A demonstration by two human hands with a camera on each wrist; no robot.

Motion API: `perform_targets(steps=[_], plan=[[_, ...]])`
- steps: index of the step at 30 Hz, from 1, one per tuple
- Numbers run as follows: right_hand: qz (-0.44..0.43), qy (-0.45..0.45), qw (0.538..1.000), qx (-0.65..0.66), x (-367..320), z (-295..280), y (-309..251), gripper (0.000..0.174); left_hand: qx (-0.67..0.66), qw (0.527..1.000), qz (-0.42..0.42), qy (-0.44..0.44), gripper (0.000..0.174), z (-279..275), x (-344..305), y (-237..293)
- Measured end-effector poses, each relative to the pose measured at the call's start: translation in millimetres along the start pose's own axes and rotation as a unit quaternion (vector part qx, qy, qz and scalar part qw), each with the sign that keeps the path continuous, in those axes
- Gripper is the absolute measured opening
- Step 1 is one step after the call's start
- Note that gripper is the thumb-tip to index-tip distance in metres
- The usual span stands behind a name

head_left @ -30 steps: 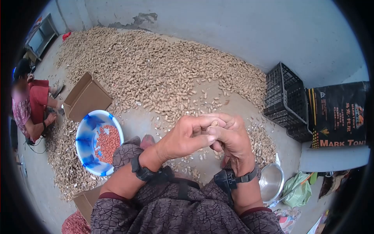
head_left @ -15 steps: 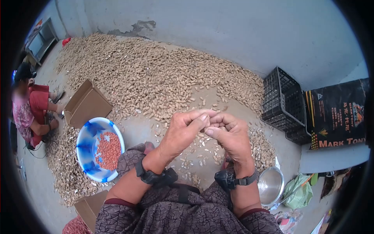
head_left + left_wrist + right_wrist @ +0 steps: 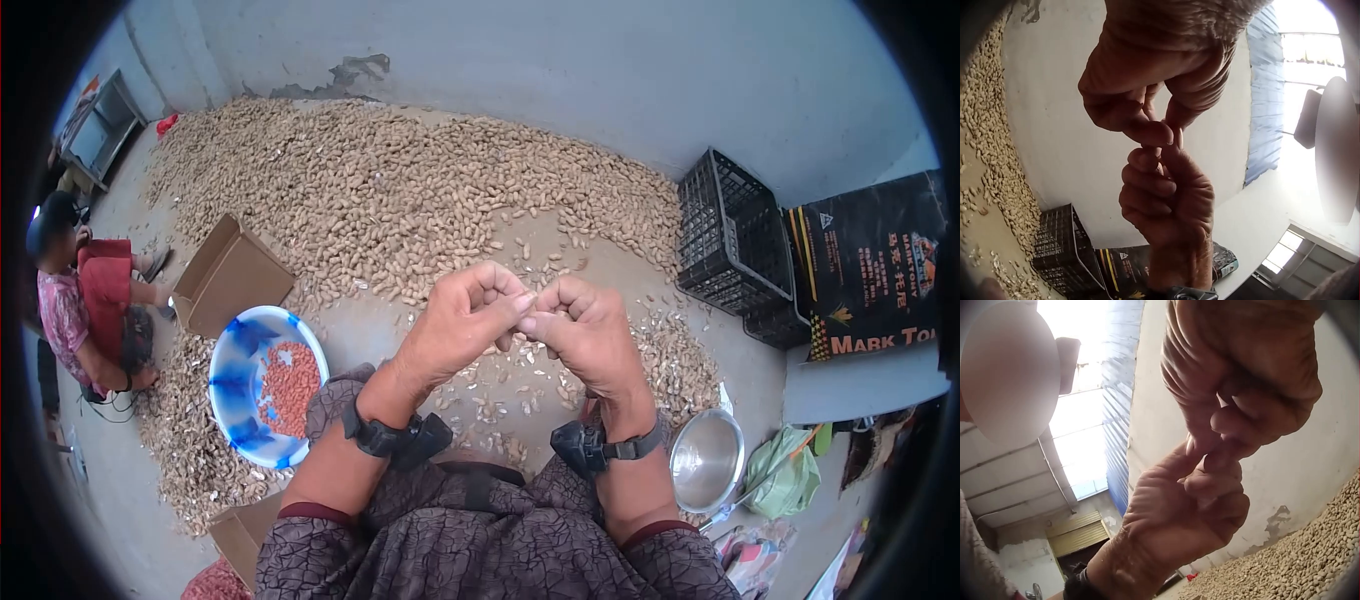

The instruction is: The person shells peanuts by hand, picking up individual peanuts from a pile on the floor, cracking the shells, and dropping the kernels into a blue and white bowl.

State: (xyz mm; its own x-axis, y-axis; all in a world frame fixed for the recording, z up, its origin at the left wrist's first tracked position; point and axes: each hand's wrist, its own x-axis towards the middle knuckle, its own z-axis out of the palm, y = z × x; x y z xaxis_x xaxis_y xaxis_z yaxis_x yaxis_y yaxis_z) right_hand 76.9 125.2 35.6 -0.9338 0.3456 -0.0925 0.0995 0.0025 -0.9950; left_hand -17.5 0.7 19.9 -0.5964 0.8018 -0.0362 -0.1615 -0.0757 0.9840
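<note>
In the head view my left hand (image 3: 450, 320) and right hand (image 3: 595, 335) meet at the fingertips over the floor. Thumbs and bent fingers of both pinch a peanut, which is almost wholly hidden between them. The left wrist view has the right hand (image 3: 1169, 194) below the left, tips together. From the right wrist the left hand (image 3: 1191, 506) appears underneath, its thumb against the other hand's fingers. Beside my left forearm stands a blue-and-white basin (image 3: 228, 385) with shelled red peanut kernels (image 3: 290, 385) in it.
A broad pile of unshelled peanuts (image 3: 400, 190) lies along the wall. Shell heaps (image 3: 195, 450) flank me. A cardboard box (image 3: 235, 280) and a seated person (image 3: 75, 330) are left; a black crate (image 3: 735, 240), printed black bag (image 3: 870, 265), metal bowl (image 3: 705, 455) and green bag (image 3: 785, 480) right.
A second ago the peanut showed between the fingers, with the hands overlapping. Now the hands are slightly farther apart, meeting only at the fingertips, which cover it. The head view has shifted a little.
</note>
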Motion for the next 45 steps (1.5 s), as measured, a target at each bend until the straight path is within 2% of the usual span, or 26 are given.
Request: perform_targets(steps=[5, 8, 10, 13, 20, 22, 26, 29, 32, 34, 35, 37, 41, 43, 45], plan=[[-0.013, -0.016, 0.999, -0.026, -2, -1, -5, 0.012, 0.012, 1.0, 0.002, -0.02, 0.014, -7, 0, 1], [0.018, -0.031, 0.999, 0.008, -2, 0, -5, 0.011, 0.064, 0.997, 0.023, -0.044, 0.014, -5, -3, 4], [0.002, -0.006, 0.997, 0.076, -4, 5, -8, 0.009, 0.024, 0.998, 0.02, -0.051, 0.014, -4, -3, 0], [-0.001, 0.0, 0.997, 0.074, -5, 2, -10, 0.007, -0.032, 0.998, 0.042, -0.039, 0.015, 3, -3, -4], [-0.011, -0.006, 0.994, 0.108, -1, -4, 2, 0.008, -0.047, 0.998, 0.04, 0.002, 0.015, 8, -4, -12], [-0.021, 0.023, 0.988, 0.151, 0, -1, 4, 0.008, -0.105, 0.993, 0.041, 0.021, 0.014, 10, -3, -16], [-0.009, 0.037, 0.987, 0.156, 5, 2, 4, 0.008, -0.184, 0.981, 0.037, 0.038, 0.013, 14, 0, -25], [-0.006, 0.049, 0.985, 0.163, 7, 7, 4, 0.008, -0.242, 0.969, 0.003, 0.046, 0.016, 13, 3, -27], [-0.051, 0.057, 0.993, 0.084, 8, 19, 8, 0.008, -0.277, 0.959, -0.038, 0.043, 0.019, 8, 6, -31], [-0.157, 0.072, 0.985, -0.007, 9, 25, 17, 0.009, -0.318, 0.945, -0.073, 0.024, 0.021, 5, 7, -33], [-0.156, 0.065, 0.986, -0.009, 10, 26, 18, 0.009, -0.321, 0.944, -0.07, 0.03, 0.021, 4, 6, -34], [-0.26, 0.052, 0.94, -0.213, 11, 23, 20, 0.007, -0.339, 0.935, -0.101, 0.001, 0.024, 2, 6, -34], [-0.213, 0.048, 0.967, -0.128, 10, 25, 18, 0.008, -0.346, 0.931, -0.116, 0.007, 0.026, -3, 6, -35], [-0.094, 0.069, 0.993, 0.028, 8, 27, 6, 0.009, -0.33, 0.937, -0.116, 0.0, 0.028, 0, 4, -25], [-0.066, 0.075, 0.994, 0.045, 10, 21, 3, 0.009, -0.312, 0.943, -0.117, -0.004, 0.027, -2, 6, -27]])
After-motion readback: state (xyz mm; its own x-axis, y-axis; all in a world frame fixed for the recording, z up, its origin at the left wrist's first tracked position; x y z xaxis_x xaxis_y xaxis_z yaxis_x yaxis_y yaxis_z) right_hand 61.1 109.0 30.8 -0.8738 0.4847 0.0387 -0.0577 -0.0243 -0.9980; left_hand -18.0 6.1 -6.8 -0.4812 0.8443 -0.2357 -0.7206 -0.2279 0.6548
